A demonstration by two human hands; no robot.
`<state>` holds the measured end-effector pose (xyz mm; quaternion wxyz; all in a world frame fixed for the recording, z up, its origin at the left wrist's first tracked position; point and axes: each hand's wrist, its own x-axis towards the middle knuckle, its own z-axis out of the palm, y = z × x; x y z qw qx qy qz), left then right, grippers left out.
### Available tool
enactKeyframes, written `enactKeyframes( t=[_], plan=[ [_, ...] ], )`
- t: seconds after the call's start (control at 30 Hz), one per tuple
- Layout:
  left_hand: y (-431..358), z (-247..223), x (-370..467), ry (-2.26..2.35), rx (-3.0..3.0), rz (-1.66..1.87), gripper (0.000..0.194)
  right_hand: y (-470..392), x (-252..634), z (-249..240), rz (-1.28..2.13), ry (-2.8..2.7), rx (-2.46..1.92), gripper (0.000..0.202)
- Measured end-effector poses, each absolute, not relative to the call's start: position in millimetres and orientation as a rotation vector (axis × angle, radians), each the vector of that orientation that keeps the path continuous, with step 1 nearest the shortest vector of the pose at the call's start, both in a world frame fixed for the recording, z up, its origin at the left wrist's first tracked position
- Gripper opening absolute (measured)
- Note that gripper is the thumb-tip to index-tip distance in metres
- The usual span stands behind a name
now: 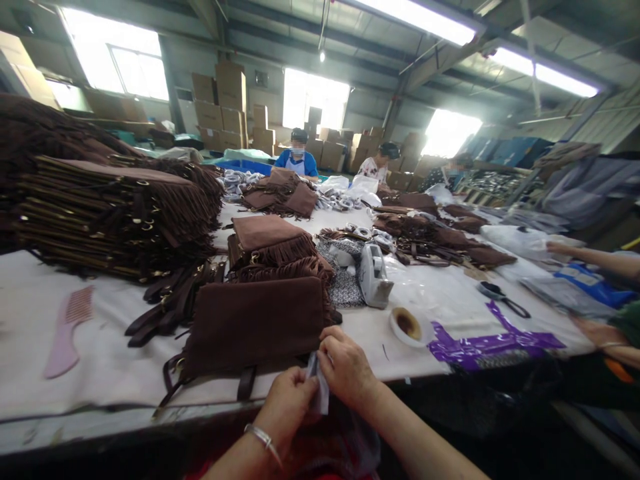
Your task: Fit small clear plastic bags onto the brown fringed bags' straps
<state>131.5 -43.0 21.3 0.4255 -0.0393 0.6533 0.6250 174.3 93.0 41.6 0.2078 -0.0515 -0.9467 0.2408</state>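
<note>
A flat brown suede bag (253, 325) with straps lies at the near edge of the white table (100, 373). Just below its near edge, my left hand (286, 403), with a silver bracelet on the wrist, and my right hand (346, 370) pinch a small whitish tag or slip of paper (320, 387) between them. Behind the bag sits a small stack of fringed brown bags (273, 248).
A tall pile of fringed brown bags (110, 217) fills the left. A pink comb (65, 330), a tag gun (374, 275), a tape roll (407, 325), purple plastic (490, 343) and scissors (503, 298) lie nearby. A co-worker's arms (600, 263) reach in from the right; other people sit across.
</note>
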Motion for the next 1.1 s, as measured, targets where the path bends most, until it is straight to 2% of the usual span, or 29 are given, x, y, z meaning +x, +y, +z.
enactKeyframes(
  t=[0.13, 0.27, 0.37, 0.47, 0.53, 0.8, 0.97, 1.1],
  plan=[
    [-35, 28, 126, 1.443, -0.148, 1.611, 0.036, 98, 176, 39, 0.799, -2.586, -0.110, 0.014],
    [-30, 32, 123, 1.377, -0.252, 1.610, 0.027, 112, 188, 40, 0.871, -2.490, -0.066, 0.026],
    [-30, 32, 124, 1.390, -0.250, 1.612, 0.024, 120, 200, 41, 0.781, -2.586, 0.092, 0.032],
    [-30, 26, 125, 1.408, -0.186, 1.663, 0.034, 120, 203, 38, 0.600, -2.672, 0.172, 0.033],
    [-29, 20, 126, 1.425, -0.150, 1.691, 0.039, 118, 199, 35, 0.524, -2.685, 0.184, 0.026],
    [-37, 7, 129, 2.081, 0.401, 1.589, 0.038, 115, 182, 47, 0.413, -2.799, 0.295, 0.012],
    [-42, 11, 134, 2.248, 0.711, 1.482, 0.033, 108, 171, 64, 0.419, -2.956, 0.179, 0.009],
    [-42, 10, 131, 2.336, 0.724, 1.412, 0.037, 107, 165, 69, 0.435, -3.012, 0.072, 0.015]
  ],
)
